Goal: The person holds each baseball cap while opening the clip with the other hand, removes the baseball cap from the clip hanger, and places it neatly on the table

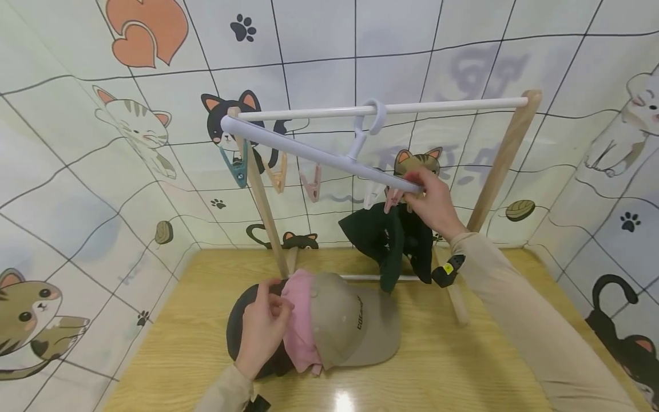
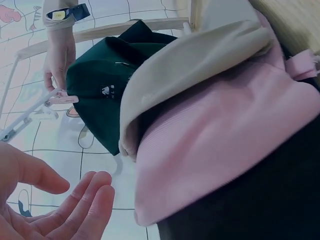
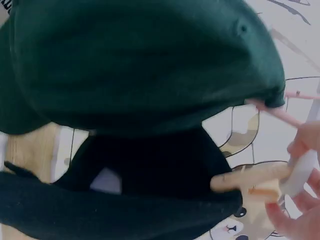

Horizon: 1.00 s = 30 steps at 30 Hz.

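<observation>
My right hand [image 1: 432, 203] holds the right end of a pale lavender clothes hanger [image 1: 309, 153], which hooks over a white rail and tilts down to the right. Beneath that hand a dark green cap [image 1: 393, 240] hangs from clips. In the right wrist view, a peach clip [image 3: 250, 180] grips one edge of the cap and a pink clip [image 3: 277, 111] another. My left hand [image 1: 265, 323] is over the nested caps, loosely bent and holding nothing. These are a beige cap [image 1: 334, 320], a pink cap [image 1: 300, 323] and a black cap [image 1: 239, 320].
The white rail [image 1: 453, 106] spans a wooden stand [image 1: 501, 163] on the table [image 1: 175, 332]. Along the hanger's left part dangle a teal clip [image 1: 238, 166], a peach clip [image 1: 278, 173] and a pink clip [image 1: 311, 183]. A cat-patterned sheet [image 1: 329, 46] encloses the table.
</observation>
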Tool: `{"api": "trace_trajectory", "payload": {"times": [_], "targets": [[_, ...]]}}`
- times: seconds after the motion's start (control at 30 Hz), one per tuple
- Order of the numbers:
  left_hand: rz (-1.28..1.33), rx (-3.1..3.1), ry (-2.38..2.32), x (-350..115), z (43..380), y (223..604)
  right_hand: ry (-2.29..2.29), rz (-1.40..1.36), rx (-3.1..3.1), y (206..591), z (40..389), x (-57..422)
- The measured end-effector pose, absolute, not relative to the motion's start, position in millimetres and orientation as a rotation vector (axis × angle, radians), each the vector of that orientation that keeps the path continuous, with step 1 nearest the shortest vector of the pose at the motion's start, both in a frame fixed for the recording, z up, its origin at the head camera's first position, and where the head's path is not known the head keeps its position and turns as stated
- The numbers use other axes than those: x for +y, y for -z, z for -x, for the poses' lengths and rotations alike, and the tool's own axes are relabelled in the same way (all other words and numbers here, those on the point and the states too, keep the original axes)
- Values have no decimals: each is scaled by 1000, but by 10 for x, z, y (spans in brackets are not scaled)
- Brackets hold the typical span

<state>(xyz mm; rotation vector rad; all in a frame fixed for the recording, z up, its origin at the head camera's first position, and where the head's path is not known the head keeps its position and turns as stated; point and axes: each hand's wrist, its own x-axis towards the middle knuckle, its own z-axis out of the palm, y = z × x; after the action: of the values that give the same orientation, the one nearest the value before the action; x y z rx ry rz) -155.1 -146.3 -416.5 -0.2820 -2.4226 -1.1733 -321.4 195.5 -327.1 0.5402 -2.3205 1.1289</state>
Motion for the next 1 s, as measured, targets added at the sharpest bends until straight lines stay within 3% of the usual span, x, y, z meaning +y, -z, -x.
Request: {"api": "trace_trajectory", "payload": {"times": [0.63, 1.0], "targets": [[513, -2543, 1237, -935, 1959, 3861, -974, -592, -2396, 3003, 2931, 2035], [806, -2704, 1316, -376, 2254, 3595, -941, -565, -2450, 2985, 2800, 1990]]}}
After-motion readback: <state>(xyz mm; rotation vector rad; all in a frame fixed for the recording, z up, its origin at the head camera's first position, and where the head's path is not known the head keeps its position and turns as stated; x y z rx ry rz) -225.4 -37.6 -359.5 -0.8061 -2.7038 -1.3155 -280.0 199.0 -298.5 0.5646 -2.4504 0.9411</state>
